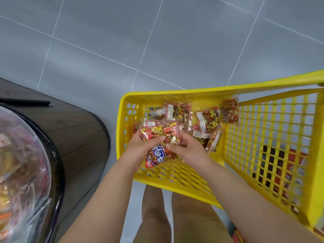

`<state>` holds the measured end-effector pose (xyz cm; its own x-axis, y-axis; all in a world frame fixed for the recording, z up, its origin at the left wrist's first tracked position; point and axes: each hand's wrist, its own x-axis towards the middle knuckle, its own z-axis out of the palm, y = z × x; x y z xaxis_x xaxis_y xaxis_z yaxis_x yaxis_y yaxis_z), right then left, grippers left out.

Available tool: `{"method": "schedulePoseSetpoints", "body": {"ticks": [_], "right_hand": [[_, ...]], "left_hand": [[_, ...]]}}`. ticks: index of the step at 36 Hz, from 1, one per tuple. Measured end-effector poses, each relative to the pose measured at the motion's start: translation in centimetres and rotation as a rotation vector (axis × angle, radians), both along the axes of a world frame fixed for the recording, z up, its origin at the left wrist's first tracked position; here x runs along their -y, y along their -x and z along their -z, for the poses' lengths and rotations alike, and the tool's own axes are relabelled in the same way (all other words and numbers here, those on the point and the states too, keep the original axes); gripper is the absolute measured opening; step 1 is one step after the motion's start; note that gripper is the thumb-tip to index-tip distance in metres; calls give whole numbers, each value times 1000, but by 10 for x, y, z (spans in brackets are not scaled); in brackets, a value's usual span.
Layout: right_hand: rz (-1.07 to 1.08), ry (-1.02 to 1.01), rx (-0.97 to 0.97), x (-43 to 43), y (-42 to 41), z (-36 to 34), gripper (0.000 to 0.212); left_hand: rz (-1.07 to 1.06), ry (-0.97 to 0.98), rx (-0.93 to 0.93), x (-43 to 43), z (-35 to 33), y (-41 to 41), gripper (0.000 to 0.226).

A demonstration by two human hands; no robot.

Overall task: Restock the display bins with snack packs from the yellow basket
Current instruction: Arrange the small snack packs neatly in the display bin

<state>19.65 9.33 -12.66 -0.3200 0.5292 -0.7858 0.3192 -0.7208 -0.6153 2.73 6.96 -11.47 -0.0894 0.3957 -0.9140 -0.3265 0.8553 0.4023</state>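
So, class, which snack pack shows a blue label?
The snack pack nearest the person, beneath the left hand and right hand; the others show no blue.

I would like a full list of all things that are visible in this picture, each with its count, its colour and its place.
yellow basket: one, yellow plastic mesh, right of centre
loose snack packs: several, red and gold with clear film, lying at the basket's far end
held snack packs: at least two, red and gold, one with blue lettering, over the basket's near end
red packs: count unclear, red, seen through the basket's right mesh wall
display bin: one, clear curved cover over colourful packs, far left
wooden stand: one, brown, around the bin
floor: grey tiles, top
legs: two, bottom centre
left hand: one, grips the held packs
right hand: one, grips the same packs
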Motion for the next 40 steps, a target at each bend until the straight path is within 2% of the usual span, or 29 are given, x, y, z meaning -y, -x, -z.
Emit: {"method": "schedulePoseSetpoints", "body": {"ticks": [3,5,7,9,13,16,19,21,23,28,30,33,36,38,40], "right_hand": [[-95,-34,98,-8,0,5,14],[-7,-25,181,-21,-6,16,15],[145,-41,316,-37,-11,32,17],[214,-14,412,-53,-12,52,38],[61,86,518,-73,1,85,80],[-74,122,629,-83,11,98,95],[-125,153,704,-86,14,103,106],[-58,165,683,-86,13,104,111],[61,163,638,-83,9,104,108],[90,83,561,-63,-1,91,79],[110,105,519,-55,-5,82,79],[169,127,447,-48,-10,62,65],[227,128,427,-43,-13,31,71],[313,179,320,-41,-13,10,77],[387,208,210,-40,-6,-16,73]], "left_hand": [[2,5,-41,2,7,3,66],[-33,9,-53,4,10,5,48],[-73,14,-58,6,11,8,44],[-99,25,-52,7,10,10,51],[-109,41,-59,9,6,14,60],[-87,27,-86,10,2,22,51],[-61,19,-88,9,-4,27,65],[-59,18,-77,8,-8,27,73],[-79,9,-76,8,-11,26,70],[-151,2,-51,11,-23,28,68],[-155,-12,-48,12,-31,32,60],[-190,-27,-63,15,-47,44,62],[-221,-45,-61,20,-66,56,60],[-238,-64,-61,25,-80,62,44],[-249,-81,-64,31,-94,66,41]]}}
